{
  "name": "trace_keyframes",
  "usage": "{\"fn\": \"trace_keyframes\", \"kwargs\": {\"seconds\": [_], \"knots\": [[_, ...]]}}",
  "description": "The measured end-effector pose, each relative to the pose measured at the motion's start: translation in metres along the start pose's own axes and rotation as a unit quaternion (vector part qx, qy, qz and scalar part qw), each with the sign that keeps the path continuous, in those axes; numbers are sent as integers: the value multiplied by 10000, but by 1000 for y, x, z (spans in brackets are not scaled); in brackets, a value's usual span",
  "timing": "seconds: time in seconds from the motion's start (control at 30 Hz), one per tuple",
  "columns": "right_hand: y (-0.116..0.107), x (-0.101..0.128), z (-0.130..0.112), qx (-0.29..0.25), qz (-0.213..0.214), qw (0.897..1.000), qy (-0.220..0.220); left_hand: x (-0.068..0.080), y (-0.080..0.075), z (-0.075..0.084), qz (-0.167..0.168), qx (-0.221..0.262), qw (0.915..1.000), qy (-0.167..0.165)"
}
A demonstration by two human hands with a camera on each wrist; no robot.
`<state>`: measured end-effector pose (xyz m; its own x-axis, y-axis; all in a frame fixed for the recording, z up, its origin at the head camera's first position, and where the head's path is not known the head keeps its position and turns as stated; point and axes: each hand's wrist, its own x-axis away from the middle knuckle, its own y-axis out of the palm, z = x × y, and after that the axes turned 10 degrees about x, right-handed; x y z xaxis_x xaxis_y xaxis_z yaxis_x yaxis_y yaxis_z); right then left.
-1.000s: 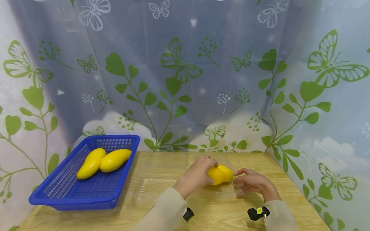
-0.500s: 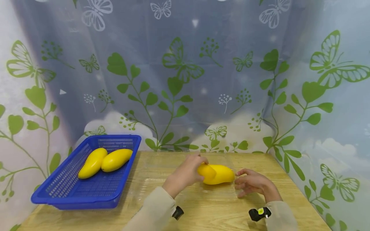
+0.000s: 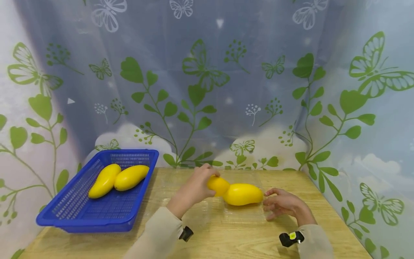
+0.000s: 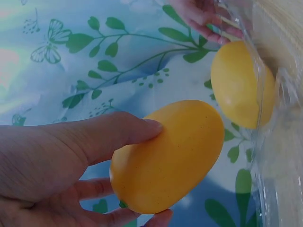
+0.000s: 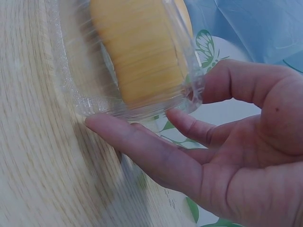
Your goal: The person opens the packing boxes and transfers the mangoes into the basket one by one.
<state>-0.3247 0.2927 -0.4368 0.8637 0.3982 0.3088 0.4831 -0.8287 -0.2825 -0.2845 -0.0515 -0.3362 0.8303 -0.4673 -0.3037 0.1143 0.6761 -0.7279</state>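
My left hand (image 3: 195,185) grips a yellow-orange mango (image 4: 168,156), thumb on its upper side and fingers beneath. A small green spot marks one end of that mango. A second mango (image 3: 244,194) lies lengthwise in a clear plastic container (image 3: 242,217), right of the held one, and their ends overlap in the head view. My right hand (image 3: 283,205) stays at the container's right end. In the right wrist view, its fingertips pinch the thin rim at a corner, with one long finger lying along the end wall.
A blue mesh basket (image 3: 116,226) stands at the left of the wooden table (image 3: 239,244), with two yellow mangoes (image 3: 130,178) inside. More clear plastic (image 3: 181,208) lies between basket and left hand. A butterfly-patterned curtain (image 3: 207,108) closes off the back and sides.
My left hand has moved left with its mango, off the front of the other one, which now shows almost whole. The right hand stays at the container's end.
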Motion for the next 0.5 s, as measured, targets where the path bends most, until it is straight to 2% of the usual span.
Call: {"fn": "trace_keyframes", "kwargs": {"seconds": [0.23, 0.5], "knots": [[-1, 0, 0, -6, -23, 10000, -52, 6, -12, -7, 153, -81, 9997, -143], [-1, 1, -2, 26, -47, 10000, 21, 12, -19, -14, 303, -28, 9988, -374]]}}
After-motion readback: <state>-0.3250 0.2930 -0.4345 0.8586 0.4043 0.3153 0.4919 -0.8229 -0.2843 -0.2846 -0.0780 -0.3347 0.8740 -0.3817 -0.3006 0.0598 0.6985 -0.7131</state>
